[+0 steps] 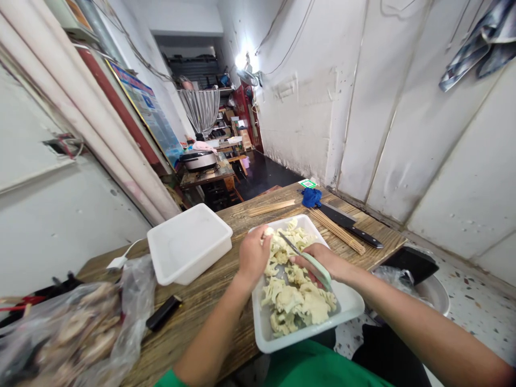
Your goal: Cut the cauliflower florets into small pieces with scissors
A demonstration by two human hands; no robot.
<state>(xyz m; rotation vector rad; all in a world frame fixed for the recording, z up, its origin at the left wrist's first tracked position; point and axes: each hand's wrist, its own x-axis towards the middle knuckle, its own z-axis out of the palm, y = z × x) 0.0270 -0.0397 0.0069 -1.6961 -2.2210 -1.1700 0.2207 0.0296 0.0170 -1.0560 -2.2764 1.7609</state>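
My left hand [253, 253] is closed around a small cauliflower floret [268, 231] above the far left part of a white plastic tray [258, 334]. My right hand [324, 259] grips scissors [316, 267] with pale green handles. Their blades point up and left toward the floret, looking slightly parted; I cannot tell whether they touch it. Beneath both hands the tray holds many cut cauliflower pieces [288, 299], the larger ones heaped at the near end. The tray lies at the table's near edge, close to my body.
Left of the tray stands a white plastic bin [189, 242]. Bamboo skewers [337, 230], a black-handled knife [365, 235] and a blue cloth [311, 197] lie at the far right. A clear bag of brownish slices [86, 328] and a black object [164, 313] occupy the left.
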